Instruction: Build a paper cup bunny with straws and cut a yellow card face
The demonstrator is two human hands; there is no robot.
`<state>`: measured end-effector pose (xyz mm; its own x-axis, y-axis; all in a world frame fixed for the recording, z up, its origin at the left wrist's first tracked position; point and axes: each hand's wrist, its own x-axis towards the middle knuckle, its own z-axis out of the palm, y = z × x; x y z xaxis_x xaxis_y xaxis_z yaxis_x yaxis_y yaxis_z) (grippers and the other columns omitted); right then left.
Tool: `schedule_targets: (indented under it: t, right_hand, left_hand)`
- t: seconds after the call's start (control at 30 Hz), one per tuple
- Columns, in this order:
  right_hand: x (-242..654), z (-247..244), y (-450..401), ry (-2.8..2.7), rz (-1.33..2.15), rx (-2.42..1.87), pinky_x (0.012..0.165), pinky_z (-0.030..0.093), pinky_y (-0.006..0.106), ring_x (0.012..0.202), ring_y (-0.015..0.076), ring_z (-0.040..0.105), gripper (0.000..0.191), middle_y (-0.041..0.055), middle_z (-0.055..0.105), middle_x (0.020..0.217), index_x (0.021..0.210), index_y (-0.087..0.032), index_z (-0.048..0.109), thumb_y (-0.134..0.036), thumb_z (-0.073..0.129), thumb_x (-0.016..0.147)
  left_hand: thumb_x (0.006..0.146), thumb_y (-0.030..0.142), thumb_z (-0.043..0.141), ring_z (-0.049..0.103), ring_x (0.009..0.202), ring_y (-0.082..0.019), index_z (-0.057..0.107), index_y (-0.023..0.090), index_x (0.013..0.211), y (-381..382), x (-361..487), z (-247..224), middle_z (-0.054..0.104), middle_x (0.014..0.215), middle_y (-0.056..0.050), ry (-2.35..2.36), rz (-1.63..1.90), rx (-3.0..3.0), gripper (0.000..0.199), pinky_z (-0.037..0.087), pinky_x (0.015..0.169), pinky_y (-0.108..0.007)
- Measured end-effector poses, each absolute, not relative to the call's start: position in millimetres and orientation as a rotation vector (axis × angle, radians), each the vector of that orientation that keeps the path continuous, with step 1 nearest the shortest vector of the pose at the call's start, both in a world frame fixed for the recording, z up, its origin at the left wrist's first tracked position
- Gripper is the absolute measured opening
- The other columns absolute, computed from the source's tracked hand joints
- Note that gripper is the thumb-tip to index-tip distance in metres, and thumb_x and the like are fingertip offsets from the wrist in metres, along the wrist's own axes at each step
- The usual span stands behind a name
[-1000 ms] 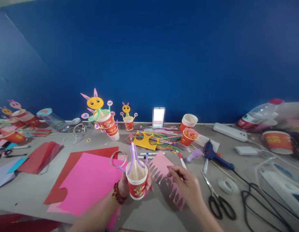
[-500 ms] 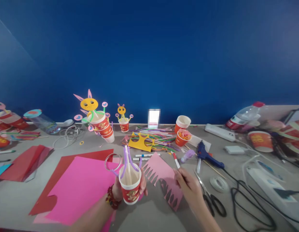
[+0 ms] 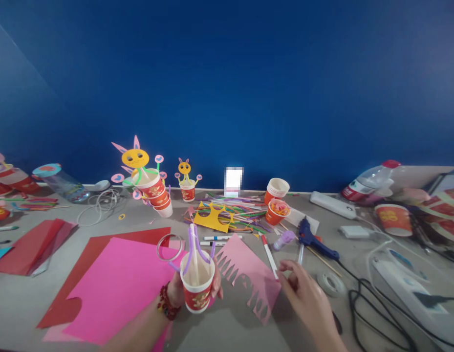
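My left hand [image 3: 216, 283] is wrapped round a red-and-white paper cup [image 3: 197, 296], held upright above the table. Inside the cup stand purple pipe cleaners [image 3: 192, 244] and a pale stick, the pipe cleaners bending out over the rim. To the right, my right hand [image 3: 303, 293] is over the table, thumb and forefinger apart, with nothing seen between them. Its fingertips are by the lower end of a white marker with a red cap [image 3: 270, 256]. Scissors [image 3: 301, 254] lie mostly hidden under this hand. Between the hands is a pink sheet with cut-out petal shapes [image 3: 245, 269].
Pink paper [image 3: 127, 283] and red paper lie at left. Behind are a yellow cut sheet [image 3: 215, 220], pipe cleaners, and decorated cup figures [image 3: 149, 186]. At right are a blue glue gun [image 3: 316, 239], a tape roll [image 3: 331, 282], black cable [image 3: 362, 303] and a power strip [image 3: 406, 288].
My right hand has moved right and slightly down, away from the marker, which now shows its full length on the table. It now covers most of the scissors. The left hand keeps the cup.
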<state>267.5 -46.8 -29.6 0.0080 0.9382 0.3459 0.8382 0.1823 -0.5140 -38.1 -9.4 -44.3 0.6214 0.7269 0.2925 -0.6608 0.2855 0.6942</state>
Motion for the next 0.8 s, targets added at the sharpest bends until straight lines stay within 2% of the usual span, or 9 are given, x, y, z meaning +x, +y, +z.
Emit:
schedule_targets:
  t: [0.07,0.13,0.2,0.27,0.37,0.57,0.8]
  right_hand:
    - [267,-30,-46,-1.808,0.238,-1.635,0.057,0.049,0.026,0.057,0.0182,0.067,0.024,0.0016,0.072,0.076,0.11,-0.023,0.061,-0.035,0.046,0.096]
    - [263,-28,-44,-1.817,0.288,-1.579,0.06,0.049,0.026,0.062,0.019,0.069,0.024,0.0011,0.072,0.076,0.111,-0.024,0.061,-0.03,0.043,0.097]
    - [256,-24,-41,-1.842,0.33,-1.514,0.061,0.049,0.026,0.063,0.0191,0.068,0.022,0.0007,0.07,0.074,0.103,-0.024,0.062,-0.026,0.041,0.096]
    - [246,-17,-38,-1.872,0.348,-1.428,0.061,0.047,0.027,0.064,0.0189,0.065,0.022,0.0014,0.066,0.073,0.087,-0.024,0.059,-0.02,0.039,0.094]
    - [231,-6,-33,-1.918,0.366,-1.287,0.058,0.042,0.026,0.058,0.0172,0.057,0.025,-0.0006,0.055,0.063,0.069,-0.024,0.047,-0.014,0.037,0.09]
    - [201,1,-11,-2.061,0.469,-1.096,0.055,0.034,0.025,0.052,0.0144,0.047,0.026,-0.0031,0.046,0.056,0.063,-0.023,0.039,-0.01,0.036,0.085]
    - [178,-34,-1,-2.023,0.631,-1.279,0.054,0.034,0.025,0.053,0.0154,0.051,0.027,-0.0021,0.051,0.056,0.062,-0.023,0.041,-0.019,0.036,0.088]
  left_hand:
    - [0.069,0.084,0.057,0.051,0.057,-0.012,0.061,0.016,0.122,-10,-37,-45,0.063,0.078,-0.003,0.037,0.988,0.807,0.086,0.052,0.068,-0.037]
    - [0.071,0.079,0.061,0.054,0.059,-0.014,0.062,0.013,0.121,-11,-36,-45,0.065,0.079,-0.005,0.017,1.0,0.757,0.082,0.052,0.07,-0.038]
    - [0.071,0.078,0.062,0.055,0.059,-0.014,0.064,0.012,0.117,-12,-35,-45,0.065,0.078,-0.006,0.022,0.991,0.758,0.081,0.053,0.07,-0.039]
    - [0.07,0.079,0.063,0.055,0.058,-0.014,0.066,0.012,0.112,-12,-35,-47,0.064,0.077,-0.006,0.035,0.986,0.762,0.08,0.053,0.07,-0.039]
    - [0.069,0.08,0.062,0.055,0.057,-0.014,0.066,0.012,0.112,-11,-36,-52,0.063,0.075,-0.005,0.053,0.999,0.768,0.081,0.054,0.067,-0.038]
    - [0.068,0.082,0.061,0.057,0.058,-0.016,0.064,0.013,0.12,-13,-38,-58,0.065,0.075,-0.006,0.058,0.986,0.731,0.086,0.053,0.067,-0.04]
    - [0.073,0.079,0.059,0.056,0.058,-0.016,0.063,0.011,0.117,-10,-36,-54,0.063,0.075,-0.007,0.005,0.989,0.742,0.081,0.053,0.068,-0.04]
